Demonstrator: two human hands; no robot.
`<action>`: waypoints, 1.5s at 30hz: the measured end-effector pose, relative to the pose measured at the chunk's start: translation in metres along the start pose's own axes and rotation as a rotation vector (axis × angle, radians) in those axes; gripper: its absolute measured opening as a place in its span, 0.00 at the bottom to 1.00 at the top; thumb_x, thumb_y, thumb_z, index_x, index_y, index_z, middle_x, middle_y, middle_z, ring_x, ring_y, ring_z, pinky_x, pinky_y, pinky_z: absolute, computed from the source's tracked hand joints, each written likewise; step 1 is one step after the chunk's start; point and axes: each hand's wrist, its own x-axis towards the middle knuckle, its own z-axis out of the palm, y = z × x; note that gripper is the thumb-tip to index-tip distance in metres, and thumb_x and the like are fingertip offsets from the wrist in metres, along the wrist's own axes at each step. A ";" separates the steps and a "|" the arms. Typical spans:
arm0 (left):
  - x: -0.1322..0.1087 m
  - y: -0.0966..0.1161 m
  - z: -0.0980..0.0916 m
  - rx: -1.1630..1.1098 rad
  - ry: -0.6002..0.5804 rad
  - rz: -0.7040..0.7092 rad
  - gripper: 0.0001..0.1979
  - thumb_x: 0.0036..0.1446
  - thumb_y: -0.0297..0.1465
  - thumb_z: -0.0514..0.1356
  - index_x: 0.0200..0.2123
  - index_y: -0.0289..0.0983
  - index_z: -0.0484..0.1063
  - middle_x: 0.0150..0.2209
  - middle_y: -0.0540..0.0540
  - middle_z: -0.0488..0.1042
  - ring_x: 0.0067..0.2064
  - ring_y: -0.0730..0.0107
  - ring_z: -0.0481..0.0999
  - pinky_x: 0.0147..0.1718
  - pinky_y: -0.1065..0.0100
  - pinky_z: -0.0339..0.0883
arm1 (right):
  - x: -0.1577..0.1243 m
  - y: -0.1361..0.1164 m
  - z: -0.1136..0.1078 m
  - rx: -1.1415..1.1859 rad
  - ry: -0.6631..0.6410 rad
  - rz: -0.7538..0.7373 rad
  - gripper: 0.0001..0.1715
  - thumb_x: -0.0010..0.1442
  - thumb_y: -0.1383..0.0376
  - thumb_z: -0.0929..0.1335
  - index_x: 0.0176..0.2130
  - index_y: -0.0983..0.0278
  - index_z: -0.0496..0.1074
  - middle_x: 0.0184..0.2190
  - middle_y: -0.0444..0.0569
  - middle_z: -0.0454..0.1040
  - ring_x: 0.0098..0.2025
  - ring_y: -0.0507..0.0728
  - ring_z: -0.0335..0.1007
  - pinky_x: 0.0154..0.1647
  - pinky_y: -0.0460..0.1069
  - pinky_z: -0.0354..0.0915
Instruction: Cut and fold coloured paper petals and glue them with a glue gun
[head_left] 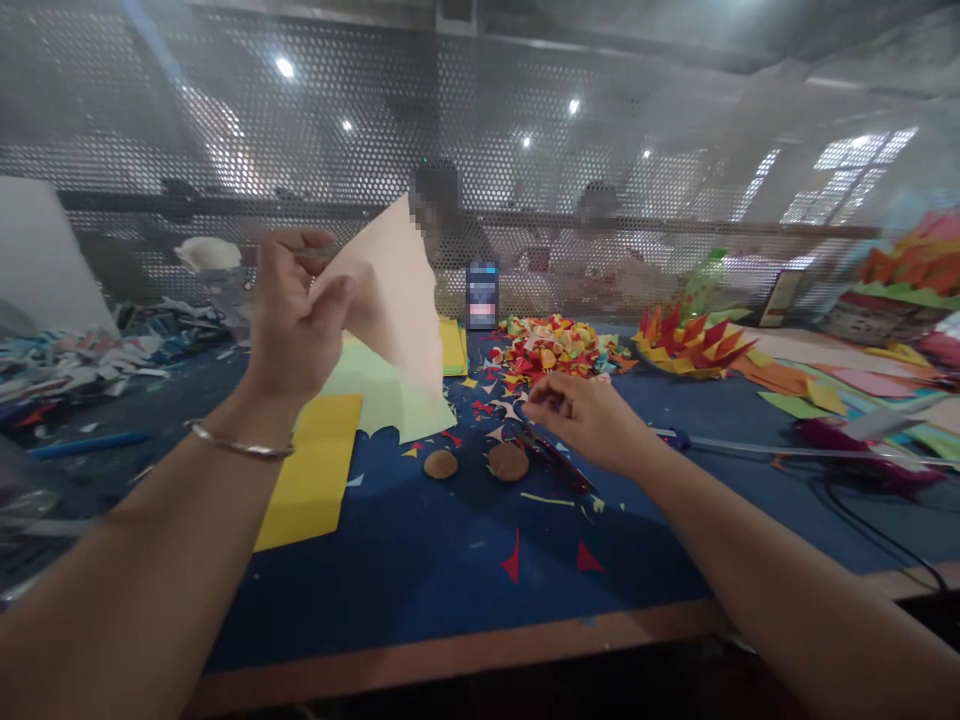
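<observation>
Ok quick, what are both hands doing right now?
Left hand: closed, holding the pale pink paper sheet up.
Right hand: fingers curled over the blue table; too blurred to tell if it holds anything.

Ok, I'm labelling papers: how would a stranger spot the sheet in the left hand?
Start at the blue table, left of the heap of coloured scraps. Above the yellow sheet and pale green sheet, the left hand pinches a peach sheet: the only one in the air.
</observation>
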 end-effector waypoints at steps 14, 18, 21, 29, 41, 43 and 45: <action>-0.022 0.032 0.023 -0.508 -0.254 -0.258 0.22 0.55 0.32 0.62 0.54 0.47 0.63 0.39 0.49 0.74 0.40 0.68 0.76 0.36 0.69 0.70 | 0.001 -0.011 0.011 0.885 -0.006 0.214 0.20 0.53 0.52 0.72 0.25 0.63 0.64 0.15 0.39 0.65 0.16 0.48 0.62 0.15 0.44 0.58; -0.035 0.026 0.032 -0.765 -0.265 -0.504 0.15 0.61 0.39 0.55 0.49 0.41 0.70 0.44 0.47 0.76 0.44 0.67 0.76 0.43 0.67 0.70 | 0.005 -0.010 0.011 1.044 0.106 0.251 0.18 0.50 0.54 0.74 0.26 0.65 0.69 0.18 0.41 0.67 0.16 0.46 0.62 0.14 0.43 0.59; -0.055 0.033 0.038 -0.801 -0.669 -0.720 0.19 0.58 0.42 0.58 0.48 0.39 0.73 0.43 0.43 0.78 0.43 0.61 0.77 0.39 0.63 0.72 | 0.007 -0.010 0.012 1.088 0.150 0.285 0.19 0.49 0.54 0.74 0.25 0.66 0.69 0.17 0.40 0.66 0.16 0.47 0.63 0.14 0.43 0.59; -0.067 0.041 0.046 -0.565 -0.609 -0.685 0.14 0.56 0.34 0.61 0.46 0.44 0.76 0.47 0.49 0.78 0.51 0.57 0.74 0.50 0.57 0.68 | 0.003 -0.007 0.017 0.619 -0.023 0.034 0.19 0.56 0.52 0.70 0.31 0.65 0.70 0.27 0.48 0.75 0.26 0.52 0.71 0.25 0.47 0.66; -0.052 0.022 0.024 -0.770 -0.551 -0.947 0.14 0.52 0.28 0.64 0.44 0.37 0.78 0.44 0.43 0.80 0.48 0.56 0.76 0.51 0.61 0.66 | -0.005 -0.012 0.021 -0.095 -0.233 -0.296 0.24 0.51 0.60 0.74 0.47 0.67 0.74 0.43 0.55 0.76 0.45 0.63 0.69 0.47 0.55 0.63; -0.051 0.021 0.024 -0.787 -0.553 -0.957 0.13 0.52 0.27 0.64 0.43 0.36 0.78 0.44 0.43 0.79 0.49 0.56 0.76 0.50 0.61 0.66 | -0.006 -0.014 0.019 -0.057 -0.215 -0.297 0.24 0.51 0.62 0.73 0.47 0.67 0.73 0.44 0.55 0.76 0.46 0.63 0.69 0.47 0.55 0.63; -0.051 0.019 0.023 -0.805 -0.556 -0.966 0.13 0.52 0.26 0.63 0.43 0.36 0.78 0.45 0.43 0.79 0.50 0.56 0.75 0.50 0.62 0.67 | -0.009 -0.016 0.016 -0.010 -0.192 -0.297 0.23 0.51 0.64 0.73 0.48 0.65 0.73 0.44 0.54 0.75 0.46 0.61 0.69 0.46 0.54 0.64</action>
